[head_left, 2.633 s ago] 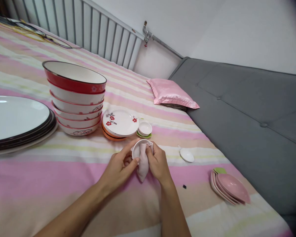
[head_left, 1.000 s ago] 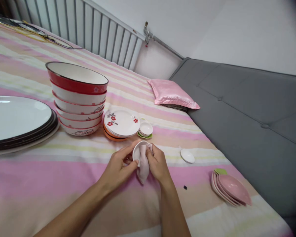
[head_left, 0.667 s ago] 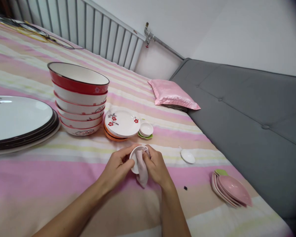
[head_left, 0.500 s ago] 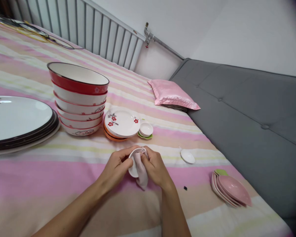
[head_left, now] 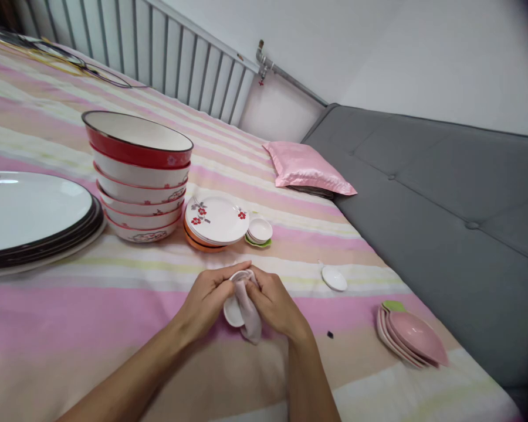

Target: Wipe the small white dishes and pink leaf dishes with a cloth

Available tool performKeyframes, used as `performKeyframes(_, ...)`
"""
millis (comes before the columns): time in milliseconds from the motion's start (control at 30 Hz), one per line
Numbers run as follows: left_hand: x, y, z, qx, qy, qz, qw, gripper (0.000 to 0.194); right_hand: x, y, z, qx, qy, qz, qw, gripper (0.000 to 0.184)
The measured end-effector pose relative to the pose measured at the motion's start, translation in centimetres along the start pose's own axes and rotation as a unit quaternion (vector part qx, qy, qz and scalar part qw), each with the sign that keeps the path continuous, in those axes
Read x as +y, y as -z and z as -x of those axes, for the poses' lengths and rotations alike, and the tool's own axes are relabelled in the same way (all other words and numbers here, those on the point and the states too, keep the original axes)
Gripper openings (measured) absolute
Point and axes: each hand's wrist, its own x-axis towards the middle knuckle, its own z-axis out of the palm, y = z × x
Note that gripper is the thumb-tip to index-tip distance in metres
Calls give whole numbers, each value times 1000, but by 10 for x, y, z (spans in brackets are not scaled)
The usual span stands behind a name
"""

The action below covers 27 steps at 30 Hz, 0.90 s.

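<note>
Above the striped bedsheet, my left hand [head_left: 209,299] grips a small white dish [head_left: 233,312] by its rim, thumb on the inner side. A pale pink cloth [head_left: 250,316] is pinched in my right hand [head_left: 275,299] and pressed against the dish, its loose end hanging down. Both hands are closed and almost touch at the fingertips; the far side of the dish is hidden behind fingers and cloth. Just beyond them sit a stack of small flowered plates [head_left: 220,220] and a little stack of white dishes [head_left: 260,230] on a green one.
Stacked bowls [head_left: 141,193] with a red one on top stand left, beside large dark-rimmed plates [head_left: 35,211]. To the right lie a white spoon [head_left: 334,278], a tiny black piece [head_left: 330,334] and pink leaf-shaped dishes [head_left: 416,337]. A pink pillow [head_left: 308,170] rests by the grey headboard [head_left: 431,193].
Both hands have shifted slightly down, and the dish has tilted and moved a little left and lower. The cloth has slid with the right hand across the dish.
</note>
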Motion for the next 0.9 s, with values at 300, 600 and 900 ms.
performKeyframes(300,-7,2,0,-2,9,-41,999,45,-5,1,1,-35,9,4,999,17)
performKeyframes(600,-7,0,-2,21,-20,-67,997,43,-4,0,0,-4,9,-2,1000,16)
performKeyframes(900,2,-7,1,12,-92,-110,990,53,15,-1,-7,179,-77,-129,972,26)
